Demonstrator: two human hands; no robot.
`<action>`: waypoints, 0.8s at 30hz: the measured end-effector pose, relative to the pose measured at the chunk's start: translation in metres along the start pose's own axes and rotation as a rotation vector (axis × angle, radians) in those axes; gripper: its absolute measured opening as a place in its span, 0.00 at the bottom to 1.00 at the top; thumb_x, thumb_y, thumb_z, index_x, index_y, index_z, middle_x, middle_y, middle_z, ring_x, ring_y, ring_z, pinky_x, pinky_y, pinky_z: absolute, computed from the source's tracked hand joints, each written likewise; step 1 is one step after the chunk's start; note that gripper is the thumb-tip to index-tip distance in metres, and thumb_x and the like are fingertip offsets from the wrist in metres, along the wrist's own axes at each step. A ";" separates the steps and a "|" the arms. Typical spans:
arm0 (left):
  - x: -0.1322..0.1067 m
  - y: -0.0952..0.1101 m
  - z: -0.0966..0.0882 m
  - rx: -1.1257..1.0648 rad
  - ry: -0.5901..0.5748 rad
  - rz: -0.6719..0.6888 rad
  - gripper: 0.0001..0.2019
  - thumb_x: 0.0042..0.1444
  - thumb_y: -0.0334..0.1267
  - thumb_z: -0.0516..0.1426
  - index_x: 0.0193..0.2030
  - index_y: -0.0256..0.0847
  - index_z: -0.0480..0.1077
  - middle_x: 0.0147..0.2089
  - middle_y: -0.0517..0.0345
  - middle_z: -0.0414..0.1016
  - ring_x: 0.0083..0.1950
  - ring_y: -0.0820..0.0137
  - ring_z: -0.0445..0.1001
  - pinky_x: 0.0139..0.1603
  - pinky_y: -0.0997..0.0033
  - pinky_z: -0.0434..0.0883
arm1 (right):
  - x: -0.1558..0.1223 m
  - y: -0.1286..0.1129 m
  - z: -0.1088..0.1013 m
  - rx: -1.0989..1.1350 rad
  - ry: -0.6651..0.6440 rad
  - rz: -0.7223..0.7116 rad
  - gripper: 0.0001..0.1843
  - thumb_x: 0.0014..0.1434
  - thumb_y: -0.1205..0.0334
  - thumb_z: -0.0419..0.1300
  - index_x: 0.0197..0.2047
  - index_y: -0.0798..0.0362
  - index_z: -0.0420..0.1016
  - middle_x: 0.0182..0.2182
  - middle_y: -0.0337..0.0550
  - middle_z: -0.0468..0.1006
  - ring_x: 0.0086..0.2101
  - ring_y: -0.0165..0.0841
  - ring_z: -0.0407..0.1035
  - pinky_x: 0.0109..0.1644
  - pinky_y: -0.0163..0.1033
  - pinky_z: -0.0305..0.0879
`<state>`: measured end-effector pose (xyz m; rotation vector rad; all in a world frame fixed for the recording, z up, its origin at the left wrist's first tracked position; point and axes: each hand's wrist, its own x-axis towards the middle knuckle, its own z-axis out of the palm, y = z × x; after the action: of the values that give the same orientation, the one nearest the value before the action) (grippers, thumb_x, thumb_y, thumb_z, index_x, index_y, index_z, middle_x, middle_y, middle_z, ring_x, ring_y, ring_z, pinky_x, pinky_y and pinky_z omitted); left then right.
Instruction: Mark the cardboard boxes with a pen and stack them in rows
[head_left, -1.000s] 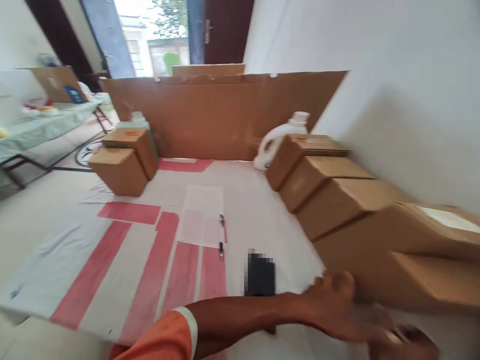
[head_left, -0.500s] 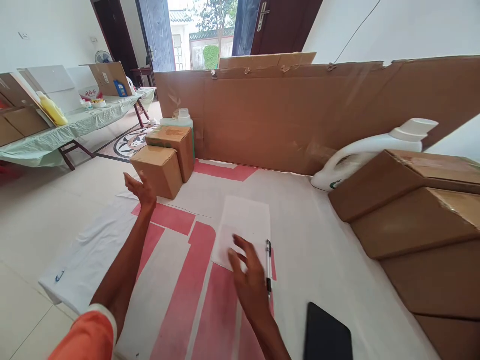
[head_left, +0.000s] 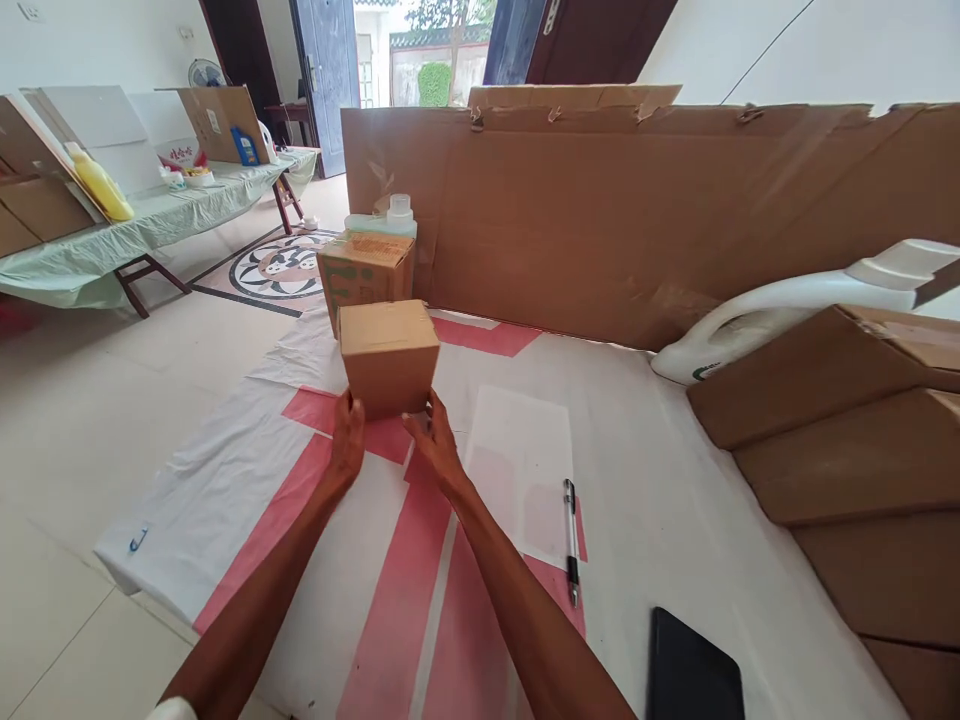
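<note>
Between my two hands is a small brown cardboard box (head_left: 390, 365), gripped at its lower near corners. My left hand (head_left: 347, 440) presses on its left side and my right hand (head_left: 435, 435) on its right side. A second cardboard box (head_left: 367, 275) stands just behind it, in front of a clear jug with a white cap (head_left: 400, 210). On the cloth to the right of my right hand lies a sheet of white paper (head_left: 517, 440). A black and clear pen (head_left: 571, 540) rests along the paper's right edge.
A white cloth with red print (head_left: 622, 480) covers the table. A black phone-like slab (head_left: 694, 670) lies at the near right. Stacked cardboard boxes (head_left: 840, 460) and a white jug (head_left: 750, 310) stand at right. A tall cardboard panel (head_left: 600, 220) closes the back.
Both hands have come together on the small box, the right one moving left from over the paper. The box has shifted away from the box behind and turned. The view has swung slightly left.
</note>
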<state>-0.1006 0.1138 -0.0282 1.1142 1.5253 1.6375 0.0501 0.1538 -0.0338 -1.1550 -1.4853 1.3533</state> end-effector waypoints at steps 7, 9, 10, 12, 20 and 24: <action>-0.145 0.024 0.023 0.117 -0.252 -0.045 0.32 0.72 0.61 0.45 0.75 0.47 0.54 0.74 0.43 0.59 0.73 0.52 0.62 0.71 0.47 0.63 | -0.136 0.000 -0.078 -0.123 0.222 0.012 0.35 0.69 0.43 0.58 0.75 0.41 0.58 0.71 0.49 0.64 0.69 0.46 0.59 0.69 0.58 0.64; -0.175 0.034 0.020 0.159 -0.291 -0.060 0.33 0.71 0.63 0.43 0.75 0.48 0.55 0.72 0.43 0.61 0.69 0.52 0.65 0.67 0.48 0.65 | -0.176 -0.007 -0.088 -0.225 0.293 -0.002 0.32 0.70 0.45 0.59 0.73 0.39 0.61 0.68 0.49 0.66 0.67 0.48 0.62 0.64 0.58 0.69; -0.185 0.039 0.017 0.167 -0.297 -0.066 0.34 0.71 0.64 0.43 0.75 0.48 0.56 0.71 0.43 0.62 0.67 0.52 0.67 0.66 0.48 0.67 | -0.192 -0.010 -0.090 -0.270 0.319 -0.031 0.31 0.69 0.46 0.59 0.73 0.39 0.62 0.67 0.49 0.66 0.65 0.48 0.63 0.62 0.58 0.70; -0.196 0.047 0.012 0.160 -0.276 -0.079 0.35 0.70 0.66 0.42 0.73 0.47 0.59 0.69 0.44 0.66 0.65 0.52 0.69 0.64 0.49 0.68 | -0.219 -0.018 -0.089 -0.338 0.345 -0.124 0.30 0.70 0.49 0.60 0.72 0.38 0.62 0.65 0.50 0.67 0.63 0.49 0.65 0.62 0.59 0.70; -0.208 0.043 -0.013 -0.018 -0.200 -0.222 0.34 0.70 0.66 0.44 0.66 0.44 0.69 0.67 0.47 0.74 0.72 0.55 0.67 0.72 0.51 0.66 | -0.251 -0.049 -0.056 -0.409 0.329 -0.454 0.33 0.70 0.57 0.60 0.75 0.37 0.59 0.61 0.51 0.72 0.61 0.52 0.67 0.65 0.64 0.67; -0.214 0.029 -0.022 -0.106 -0.181 -0.327 0.35 0.70 0.66 0.45 0.67 0.40 0.70 0.67 0.45 0.75 0.72 0.54 0.69 0.74 0.49 0.65 | -0.255 -0.050 -0.056 -0.325 0.235 -0.473 0.28 0.71 0.58 0.59 0.72 0.40 0.64 0.62 0.50 0.75 0.62 0.48 0.68 0.66 0.60 0.68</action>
<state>-0.0223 -0.0883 -0.0335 0.8769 1.4023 1.3414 0.1655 -0.0780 0.0264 -1.0257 -1.7035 0.6517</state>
